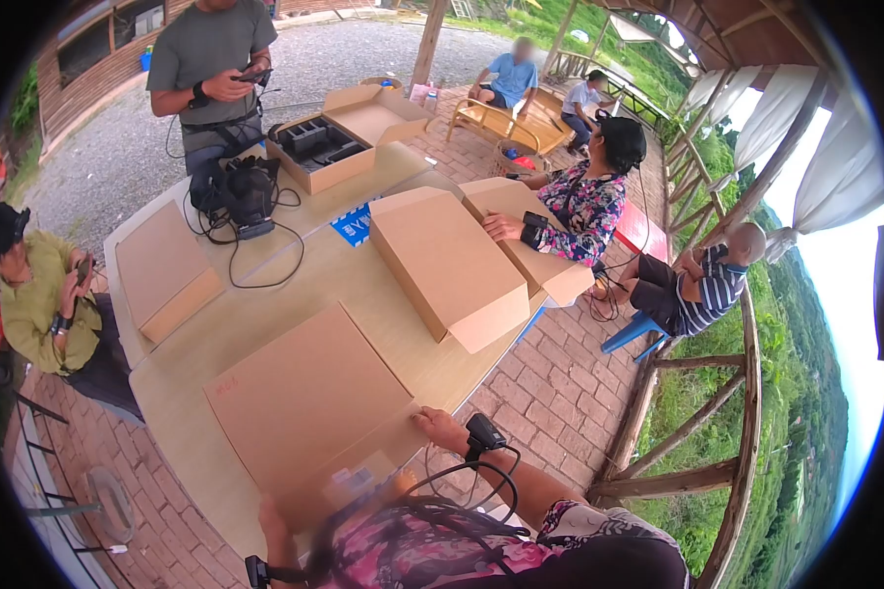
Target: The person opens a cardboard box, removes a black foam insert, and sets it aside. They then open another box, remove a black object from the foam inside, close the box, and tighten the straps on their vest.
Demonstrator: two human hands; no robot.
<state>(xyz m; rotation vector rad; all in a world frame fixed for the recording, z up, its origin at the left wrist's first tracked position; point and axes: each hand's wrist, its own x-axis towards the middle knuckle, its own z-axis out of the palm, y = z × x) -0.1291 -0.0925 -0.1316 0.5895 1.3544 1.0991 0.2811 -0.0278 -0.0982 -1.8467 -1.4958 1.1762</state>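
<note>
A flat cardboard box [309, 393] with small red writing on its lid lies on the table in front of me. At its near right corner is my right hand [442, 429], fingers curled around the cardboard edge, a black device strapped to the wrist. My left hand [276, 525] is against the near left side of the box; its fingers are blurred and partly hidden. A label [352, 483] shows on the side facing me.
The table [349, 265] also bears more cardboard boxes [447, 260], an open box with black inserts [319, 147] and black gear with cables [241, 201]. One person [580, 211] touches a box at the right; others stand or sit around. A wooden railing [678, 481] runs along the right.
</note>
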